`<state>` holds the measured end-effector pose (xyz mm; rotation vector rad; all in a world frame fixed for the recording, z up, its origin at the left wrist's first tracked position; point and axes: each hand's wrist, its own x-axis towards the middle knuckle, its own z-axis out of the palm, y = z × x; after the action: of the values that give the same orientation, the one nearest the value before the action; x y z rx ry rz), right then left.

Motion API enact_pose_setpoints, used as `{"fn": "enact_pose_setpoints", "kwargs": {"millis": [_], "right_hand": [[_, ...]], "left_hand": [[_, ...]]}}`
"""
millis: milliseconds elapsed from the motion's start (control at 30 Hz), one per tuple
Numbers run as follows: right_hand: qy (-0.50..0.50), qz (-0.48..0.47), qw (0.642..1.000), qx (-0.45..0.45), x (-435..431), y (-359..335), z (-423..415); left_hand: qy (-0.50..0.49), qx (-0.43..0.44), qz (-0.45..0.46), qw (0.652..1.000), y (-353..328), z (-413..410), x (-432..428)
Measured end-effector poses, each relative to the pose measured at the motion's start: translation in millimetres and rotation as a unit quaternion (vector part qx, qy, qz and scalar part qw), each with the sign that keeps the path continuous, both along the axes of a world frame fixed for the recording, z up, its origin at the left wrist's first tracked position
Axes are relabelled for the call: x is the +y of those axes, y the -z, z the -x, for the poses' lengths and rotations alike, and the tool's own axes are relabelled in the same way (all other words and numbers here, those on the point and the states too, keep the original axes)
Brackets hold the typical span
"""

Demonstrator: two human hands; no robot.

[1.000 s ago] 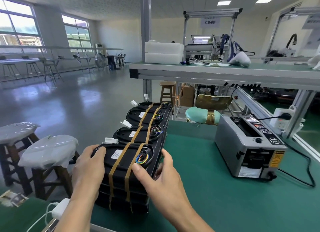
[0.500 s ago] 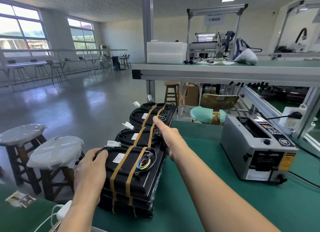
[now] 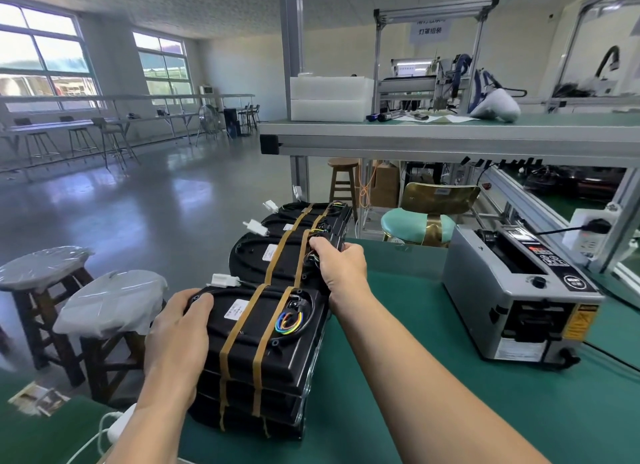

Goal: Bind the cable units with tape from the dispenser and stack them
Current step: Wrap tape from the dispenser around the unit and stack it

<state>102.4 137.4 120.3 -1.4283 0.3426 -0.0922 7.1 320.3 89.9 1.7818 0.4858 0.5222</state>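
Observation:
Three stacks of black cable units, each bound with two brown tape bands, stand in a row along the left edge of the green bench. My left hand (image 3: 178, 342) rests flat on the left side of the nearest stack (image 3: 263, 346). My right hand (image 3: 341, 266) is stretched forward and closed on the right edge of the middle stack (image 3: 273, 259), by its wires. The far stack (image 3: 304, 216) stands behind it, untouched. The grey tape dispenser (image 3: 516, 294) sits to the right, apart from both hands.
Two plastic-wrapped wooden stools (image 3: 110, 301) stand on the floor just left of the bench. A white connector and cable (image 3: 117, 429) lie by my left forearm. A raised shelf (image 3: 450, 134) with white boxes spans overhead. A power cord (image 3: 616, 356) trails behind the dispenser.
My right hand left the nearest stack, reached forward and closed on the right edge of the middle stack. My left hand stayed on the nearest stack.

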Motion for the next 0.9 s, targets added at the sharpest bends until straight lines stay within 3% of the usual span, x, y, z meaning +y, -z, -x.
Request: {"fn": "enact_pose_setpoints", "kwargs": {"millis": [267, 500, 667, 800, 900], "right_hand": [[0.001, 0.046, 0.998, -0.039, -5.6, -6.1, -10.4], [-0.041, 0.045, 0.998, -0.010, -5.2, -1.2, -9.8], [-0.072, 0.008, 0.997, 0.012, -4.6, 4.9, -3.7], [-0.048, 0.041, 0.998, -0.020, -9.3, 9.8, 5.1], [-0.041, 0.046, 0.996, -0.070, -14.1, 12.1, 21.2]], "left_hand": [[0.012, 0.029, -0.011, 0.999, -6.8, -22.1, -7.5], [-0.072, 0.052, -0.006, 0.996, -6.5, -22.7, -6.0], [-0.049, 0.005, 0.103, 0.994, -2.3, -26.9, -9.1], [-0.060, -0.038, 0.110, 0.991, 3.3, -24.9, -10.4], [-0.084, -0.061, 0.056, 0.993, 5.5, -21.4, -11.7]]}}
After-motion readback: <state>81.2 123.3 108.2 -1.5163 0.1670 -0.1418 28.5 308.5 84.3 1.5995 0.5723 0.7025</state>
